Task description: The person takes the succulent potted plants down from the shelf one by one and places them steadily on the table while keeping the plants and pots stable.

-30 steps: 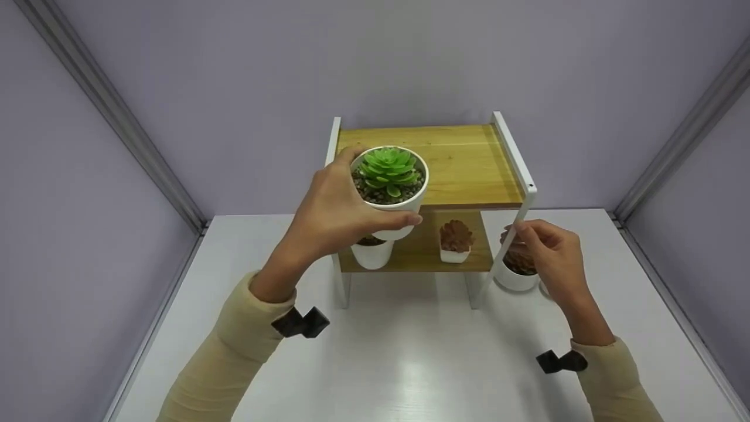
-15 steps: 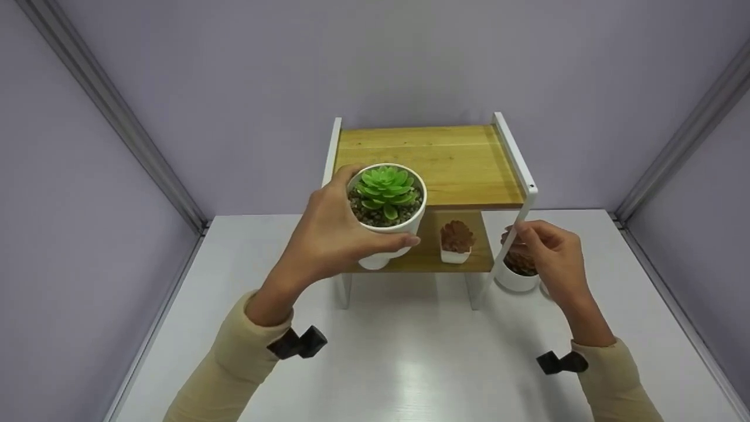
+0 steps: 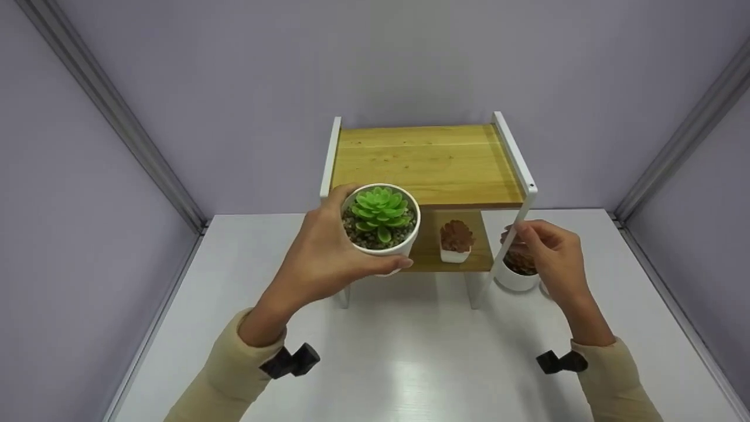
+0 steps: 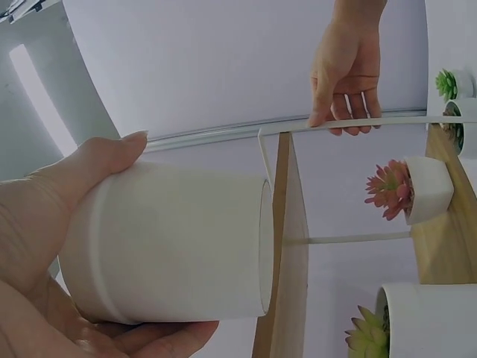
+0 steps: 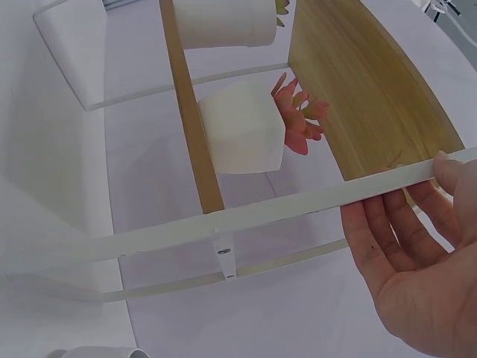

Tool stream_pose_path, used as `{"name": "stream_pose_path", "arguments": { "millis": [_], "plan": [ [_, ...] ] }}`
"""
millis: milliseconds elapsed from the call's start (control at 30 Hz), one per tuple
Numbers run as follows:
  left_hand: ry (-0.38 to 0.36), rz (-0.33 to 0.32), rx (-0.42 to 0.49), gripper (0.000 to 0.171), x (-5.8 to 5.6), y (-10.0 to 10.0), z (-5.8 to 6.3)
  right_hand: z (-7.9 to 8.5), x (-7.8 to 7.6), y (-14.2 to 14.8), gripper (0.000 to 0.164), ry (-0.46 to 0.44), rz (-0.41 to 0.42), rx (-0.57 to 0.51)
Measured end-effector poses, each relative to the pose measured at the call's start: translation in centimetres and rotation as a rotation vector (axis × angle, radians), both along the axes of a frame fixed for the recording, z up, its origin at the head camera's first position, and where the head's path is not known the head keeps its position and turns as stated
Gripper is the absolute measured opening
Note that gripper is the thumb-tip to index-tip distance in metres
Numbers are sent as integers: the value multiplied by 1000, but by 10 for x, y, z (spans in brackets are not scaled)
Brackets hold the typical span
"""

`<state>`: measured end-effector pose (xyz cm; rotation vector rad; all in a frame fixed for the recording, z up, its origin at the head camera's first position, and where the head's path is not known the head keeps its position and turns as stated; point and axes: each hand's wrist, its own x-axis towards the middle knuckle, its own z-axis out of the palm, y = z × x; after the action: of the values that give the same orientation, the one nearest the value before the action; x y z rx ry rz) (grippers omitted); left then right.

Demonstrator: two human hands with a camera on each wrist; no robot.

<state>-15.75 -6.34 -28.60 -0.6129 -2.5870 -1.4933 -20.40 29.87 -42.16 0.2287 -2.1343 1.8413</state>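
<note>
My left hand (image 3: 328, 246) grips a white round pot with a green succulent (image 3: 381, 218), fingers and thumb around its side. It holds the pot in front of the top board (image 3: 433, 158) of a two-tier shelf; in the left wrist view the pot's base (image 4: 266, 246) faces that board's edge. With thumb and fingers, my right hand (image 3: 555, 253) pinches the white metal side frame (image 5: 298, 203) of the shelf. On the lower board (image 3: 419, 258) stands a small white pot with a reddish succulent (image 3: 456, 239). Another white pot (image 4: 432, 321) on that board is hidden behind my left hand in the head view.
Beside the shelf's right leg, a white pot with a brownish succulent (image 3: 517, 280) stands on the white table (image 3: 398, 351). A green potted succulent (image 4: 447, 84) shows farther off in the left wrist view. Pale walls (image 3: 410, 58) enclose the table.
My left hand has lowered the green succulent's pot toward me, from over the top board's front edge to in front of it. The right hand keeps its hold on the frame.
</note>
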Motion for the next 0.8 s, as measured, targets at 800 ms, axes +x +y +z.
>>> {"name": "stream_pose_path", "arguments": {
  "millis": [800],
  "plan": [
    [-26,-5,20,98,13,-20,-29,-1,-1,-3,30,-8,19,-42]
  ]
}}
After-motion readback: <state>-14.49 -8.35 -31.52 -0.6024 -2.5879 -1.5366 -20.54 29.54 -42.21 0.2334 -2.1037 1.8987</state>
